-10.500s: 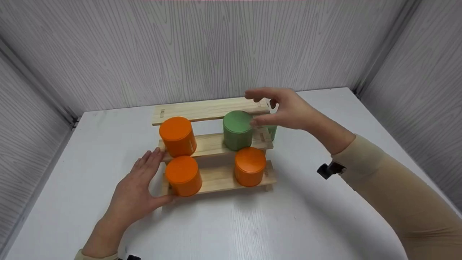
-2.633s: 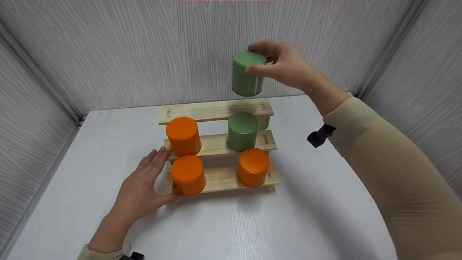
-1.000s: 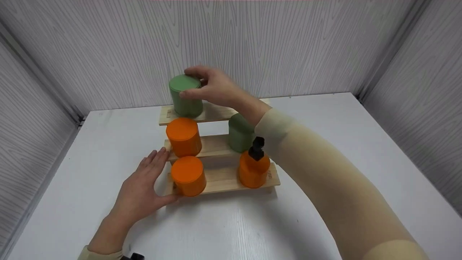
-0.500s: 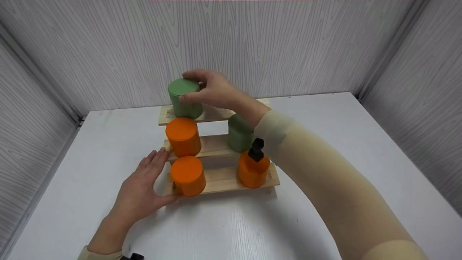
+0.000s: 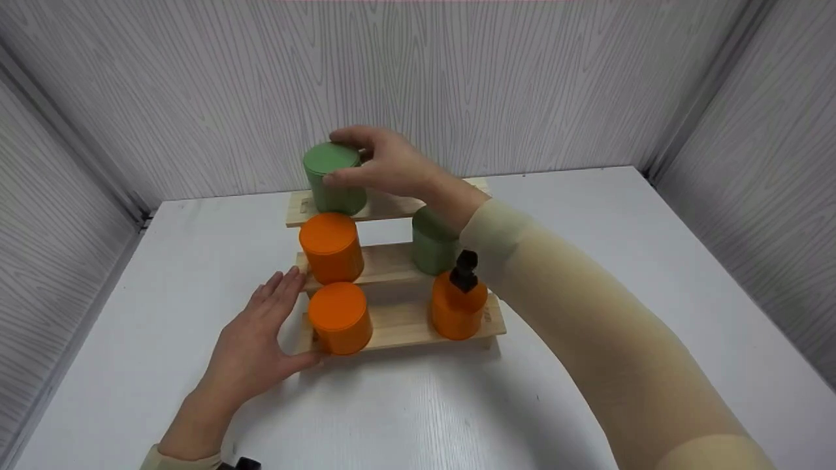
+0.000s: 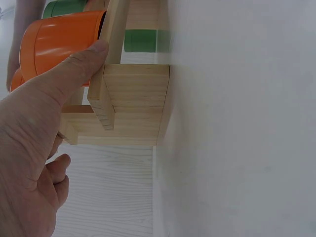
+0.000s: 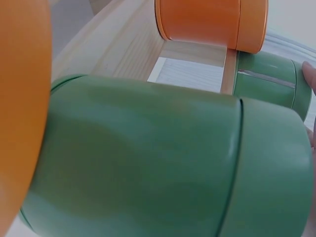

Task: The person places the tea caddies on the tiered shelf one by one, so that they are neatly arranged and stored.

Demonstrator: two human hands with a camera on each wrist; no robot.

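Note:
A three-step wooden rack (image 5: pixel 400 321) stands on the table. On the left of its top step is a lidded green tin (image 5: pixel 330 158), held between the thumb and fingers of my right hand (image 5: pixel 398 164). The same tin shows at the right of the right wrist view, fingertips at its lid. My left hand (image 5: pixel 251 346) rests along the rack's left end, fingers straight and thumb spread. In the left wrist view, the thumb (image 6: pixel 81 64) lies at the front step's edge, beside an orange tin (image 6: pixel 59 42).
The middle step holds an orange tin (image 5: pixel 331 248) and a green tin (image 5: pixel 432 245), partly behind my right arm. Another orange tin (image 5: pixel 457 316) sits at the front step's right. One more green tin (image 6: pixel 140 40) shows through the rack. A grey panel (image 5: pixel 555 85) stands behind.
My right hand has carried the green tin from above the rack's right side leftward and down onto the top step. Over the last half second little moves. The left hand stays at the rack.

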